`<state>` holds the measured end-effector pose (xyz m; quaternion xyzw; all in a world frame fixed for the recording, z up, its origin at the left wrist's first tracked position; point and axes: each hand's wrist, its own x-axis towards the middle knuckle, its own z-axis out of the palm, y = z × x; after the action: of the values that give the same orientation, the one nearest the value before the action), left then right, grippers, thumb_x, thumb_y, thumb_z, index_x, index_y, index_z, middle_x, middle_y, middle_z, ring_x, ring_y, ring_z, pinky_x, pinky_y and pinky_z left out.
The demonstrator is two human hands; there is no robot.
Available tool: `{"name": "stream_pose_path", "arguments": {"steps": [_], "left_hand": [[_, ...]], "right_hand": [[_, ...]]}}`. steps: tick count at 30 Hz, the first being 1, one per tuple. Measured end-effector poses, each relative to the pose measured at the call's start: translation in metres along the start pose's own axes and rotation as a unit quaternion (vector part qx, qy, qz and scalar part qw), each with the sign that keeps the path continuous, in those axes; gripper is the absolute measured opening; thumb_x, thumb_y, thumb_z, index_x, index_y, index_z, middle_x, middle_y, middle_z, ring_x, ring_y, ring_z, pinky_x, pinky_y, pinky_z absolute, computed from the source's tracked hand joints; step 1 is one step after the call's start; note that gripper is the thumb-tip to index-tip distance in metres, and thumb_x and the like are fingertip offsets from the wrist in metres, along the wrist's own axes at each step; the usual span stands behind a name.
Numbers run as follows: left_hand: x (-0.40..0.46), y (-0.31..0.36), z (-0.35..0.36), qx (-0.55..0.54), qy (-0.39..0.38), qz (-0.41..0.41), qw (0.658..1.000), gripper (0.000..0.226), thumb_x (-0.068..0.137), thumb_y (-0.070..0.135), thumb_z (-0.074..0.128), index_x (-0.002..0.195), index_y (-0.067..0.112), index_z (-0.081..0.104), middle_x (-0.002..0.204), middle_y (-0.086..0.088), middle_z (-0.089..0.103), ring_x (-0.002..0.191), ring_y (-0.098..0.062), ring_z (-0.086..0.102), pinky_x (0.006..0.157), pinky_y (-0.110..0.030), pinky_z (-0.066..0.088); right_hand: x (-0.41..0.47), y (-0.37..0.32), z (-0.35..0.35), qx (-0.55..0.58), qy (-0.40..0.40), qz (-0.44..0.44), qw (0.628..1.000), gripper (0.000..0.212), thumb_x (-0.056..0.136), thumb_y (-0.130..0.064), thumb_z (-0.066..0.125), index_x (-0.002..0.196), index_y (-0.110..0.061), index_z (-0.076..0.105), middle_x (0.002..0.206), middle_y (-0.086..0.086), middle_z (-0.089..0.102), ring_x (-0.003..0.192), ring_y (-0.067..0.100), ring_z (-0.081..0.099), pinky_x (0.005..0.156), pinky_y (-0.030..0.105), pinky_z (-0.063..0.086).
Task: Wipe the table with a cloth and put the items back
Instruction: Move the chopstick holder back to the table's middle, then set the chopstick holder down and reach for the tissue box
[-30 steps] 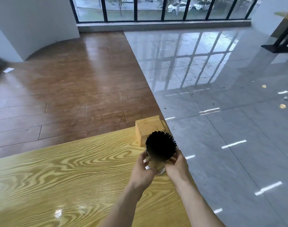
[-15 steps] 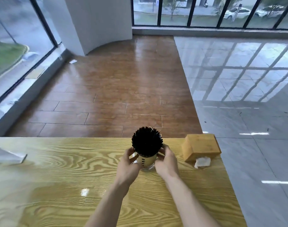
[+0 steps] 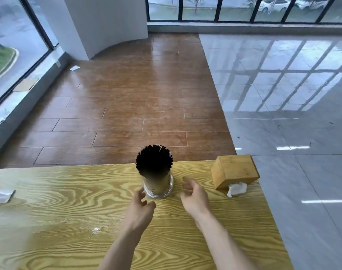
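The upright chopstick holder (image 3: 158, 180) is set just ahead, between the open, empty left grip (image 3: 140, 206) and right grip (image 3: 194, 197); the left is nearer.

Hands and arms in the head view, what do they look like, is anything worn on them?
Both forearms are bare up to the bottom edge of the frame: no sleeves show. The left hand and right hand wear no gloves, and no watch, bracelet or ring can be seen. The fingers are slightly blurred.
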<state>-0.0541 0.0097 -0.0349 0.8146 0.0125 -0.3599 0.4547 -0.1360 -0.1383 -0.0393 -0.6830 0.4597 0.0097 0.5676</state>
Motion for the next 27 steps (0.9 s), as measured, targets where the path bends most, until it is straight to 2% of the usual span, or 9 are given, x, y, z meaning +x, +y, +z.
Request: {"name": "stream_pose_path", "arguments": {"steps": [2, 7, 9, 12, 14, 17, 20, 24, 27], "left_hand": [[-0.003, -0.009, 0.018, 0.031, -0.034, -0.029, 0.999, 0.049, 0.093, 0.015, 0.058, 0.141, 0.016, 0.052, 0.133, -0.004, 0.063, 0.111, -0.02, 0.06, 0.091, -0.031, 0.042], [-0.012, 0.0, 0.076, 0.114, -0.159, -0.028, 0.98, 0.038, 0.089, 0.031, 0.063, 0.126, 0.02, 0.066, 0.111, -0.001, 0.072, 0.103, -0.019, 0.066, 0.093, -0.031, 0.05], [-0.01, 0.013, 0.099, 0.116, -0.174, -0.016, 0.978, 0.038, 0.092, 0.031, 0.061, 0.129, 0.022, 0.064, 0.114, 0.001, 0.07, 0.108, -0.018, 0.065, 0.092, -0.03, 0.049], [-0.004, 0.039, 0.133, 0.102, -0.171, 0.008, 0.98, 0.041, 0.095, 0.033, 0.058, 0.135, 0.025, 0.056, 0.123, 0.004, 0.065, 0.112, -0.017, 0.061, 0.095, -0.03, 0.045], [0.0, 0.055, 0.152, 0.076, -0.167, 0.022, 0.983, 0.047, 0.095, 0.03, 0.06, 0.141, 0.023, 0.05, 0.133, 0.0, 0.06, 0.115, -0.018, 0.059, 0.094, -0.03, 0.044], [0.009, 0.07, 0.178, 0.058, -0.162, 0.046, 0.984, 0.063, 0.093, 0.026, 0.064, 0.151, 0.022, 0.038, 0.145, -0.003, 0.052, 0.124, -0.02, 0.055, 0.096, -0.031, 0.044], [0.016, 0.073, 0.194, 0.064, -0.159, 0.064, 0.983, 0.074, 0.092, 0.022, 0.065, 0.155, 0.025, 0.028, 0.132, 0.004, 0.05, 0.119, -0.016, 0.051, 0.098, -0.032, 0.044], [0.015, 0.071, 0.209, 0.009, -0.171, 0.059, 0.983, 0.062, 0.097, 0.017, 0.06, 0.152, 0.023, 0.032, 0.138, 0.004, 0.055, 0.114, -0.011, 0.056, 0.088, -0.023, 0.045], [0.01, 0.071, 0.213, -0.012, -0.124, 0.062, 0.99, 0.042, 0.096, 0.024, 0.062, 0.135, 0.027, 0.048, 0.121, 0.006, 0.066, 0.097, -0.002, 0.063, 0.071, -0.018, 0.047]], "right_hand": [[-0.002, 0.031, -0.02, 0.003, -0.011, 0.053, 0.999, 0.03, 0.094, -0.013, 0.061, 0.12, -0.027, 0.064, 0.105, -0.002, 0.072, 0.081, 0.01, 0.065, 0.07, 0.022, 0.05], [0.004, 0.112, -0.085, -0.004, 0.033, 0.204, 0.978, 0.014, 0.086, -0.034, 0.07, 0.096, -0.025, 0.071, 0.102, 0.003, 0.075, 0.103, 0.031, 0.071, 0.094, 0.044, 0.058], [0.009, 0.129, -0.114, 0.016, 0.076, 0.228, 0.97, 0.01, 0.086, -0.034, 0.071, 0.089, -0.025, 0.071, 0.099, 0.005, 0.074, 0.094, 0.03, 0.069, 0.088, 0.047, 0.06], [0.017, 0.124, -0.153, 0.047, 0.163, 0.204, 0.964, 0.015, 0.083, -0.029, 0.07, 0.093, -0.018, 0.072, 0.098, 0.012, 0.076, 0.082, 0.028, 0.065, 0.078, 0.04, 0.058], [0.023, 0.109, -0.169, 0.05, 0.205, 0.165, 0.963, 0.011, 0.085, -0.024, 0.07, 0.096, -0.021, 0.068, 0.1, 0.005, 0.074, 0.092, 0.027, 0.067, 0.085, 0.039, 0.056], [0.037, 0.096, -0.182, 0.025, 0.202, 0.114, 0.972, 0.039, 0.087, -0.024, 0.069, 0.125, -0.03, 0.061, 0.118, -0.005, 0.068, 0.112, 0.022, 0.064, 0.098, 0.042, 0.053], [0.05, 0.095, -0.185, 0.052, 0.151, 0.07, 0.985, 0.053, 0.089, -0.02, 0.068, 0.136, -0.04, 0.054, 0.131, -0.012, 0.065, 0.121, 0.018, 0.062, 0.104, 0.047, 0.051], [0.054, 0.092, -0.187, 0.058, 0.132, 0.029, 0.989, 0.04, 0.094, -0.014, 0.065, 0.129, -0.034, 0.063, 0.115, -0.012, 0.072, 0.112, 0.014, 0.065, 0.1, 0.039, 0.053], [0.048, 0.092, -0.193, 0.046, 0.167, 0.021, 0.985, 0.027, 0.094, -0.019, 0.064, 0.118, -0.032, 0.066, 0.108, -0.013, 0.073, 0.106, 0.013, 0.067, 0.095, 0.037, 0.055]]}}
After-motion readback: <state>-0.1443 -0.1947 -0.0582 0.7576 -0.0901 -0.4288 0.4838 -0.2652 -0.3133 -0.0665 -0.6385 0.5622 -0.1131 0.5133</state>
